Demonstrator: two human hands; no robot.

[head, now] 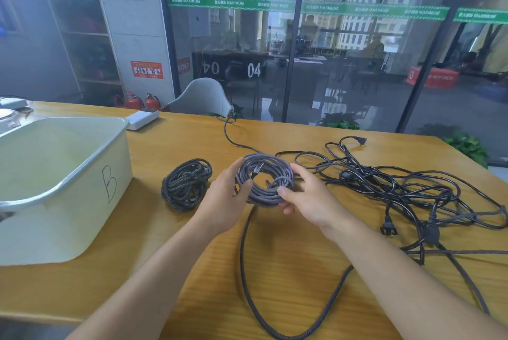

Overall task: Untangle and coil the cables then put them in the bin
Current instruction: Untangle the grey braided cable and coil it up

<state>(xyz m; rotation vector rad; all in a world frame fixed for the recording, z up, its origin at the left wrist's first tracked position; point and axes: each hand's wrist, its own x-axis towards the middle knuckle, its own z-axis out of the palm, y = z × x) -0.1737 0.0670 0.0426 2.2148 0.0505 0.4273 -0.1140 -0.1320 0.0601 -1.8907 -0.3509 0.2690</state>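
Grey braided cable coil (265, 179) sat at frame centre, gripped by the left hand (228, 191) and right hand (308, 199). Left of it lay a finished dark coil (185, 184), right a black tangle (398, 188); the white bin (63, 175) stood at frame left.

White power bank (143, 118) on wooden table (302, 271); pale chair (202, 98) behind.
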